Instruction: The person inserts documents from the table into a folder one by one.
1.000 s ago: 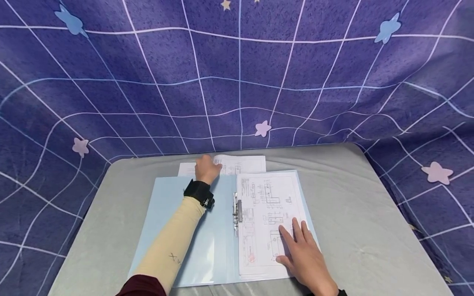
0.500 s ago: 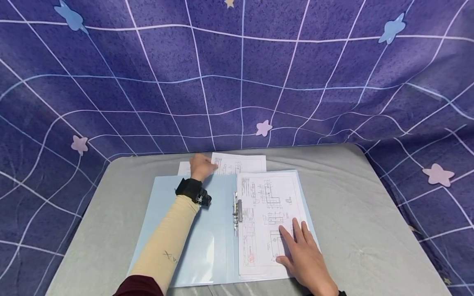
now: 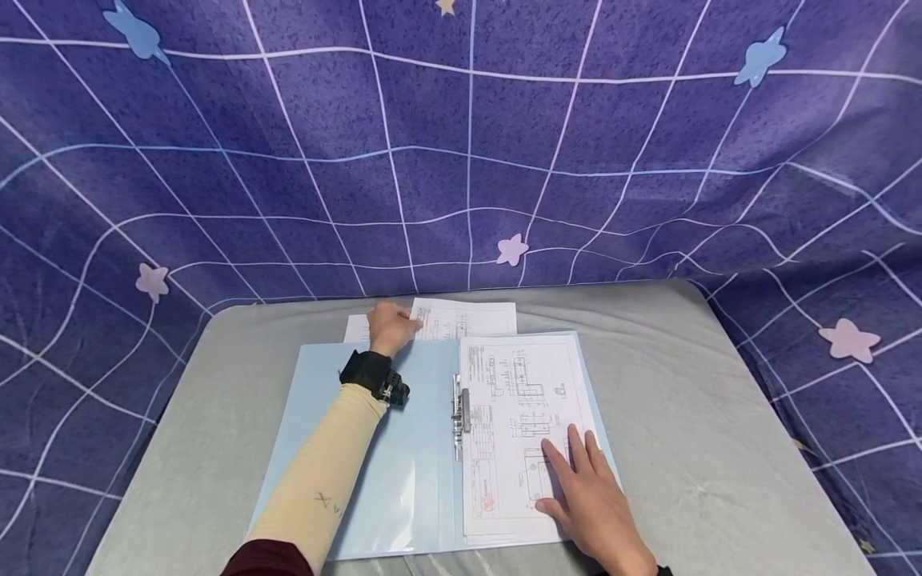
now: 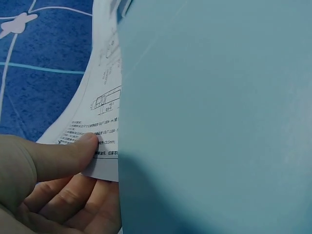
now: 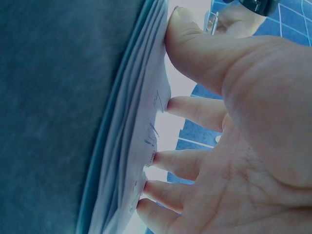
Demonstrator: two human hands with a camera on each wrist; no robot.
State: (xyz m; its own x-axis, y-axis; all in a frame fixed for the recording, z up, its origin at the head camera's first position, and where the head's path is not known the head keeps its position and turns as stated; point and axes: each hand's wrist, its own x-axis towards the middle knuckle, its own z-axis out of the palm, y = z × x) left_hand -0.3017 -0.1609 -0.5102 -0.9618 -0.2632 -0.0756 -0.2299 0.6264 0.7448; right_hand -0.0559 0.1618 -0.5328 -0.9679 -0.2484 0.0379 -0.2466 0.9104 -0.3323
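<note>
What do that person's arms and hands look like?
The left hand is bare, with a black wristband and small black gadget, then a cream sleeve with dark scribbles, then a maroon sleeve. The right hand is bare too; only something black shows at its wrist.

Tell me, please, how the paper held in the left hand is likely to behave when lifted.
The paper will probably flop, as its edge bows in the left wrist view. It looks thin, so it is likely light. It may drag a little, since the blue folder seems to overlap it.
</note>
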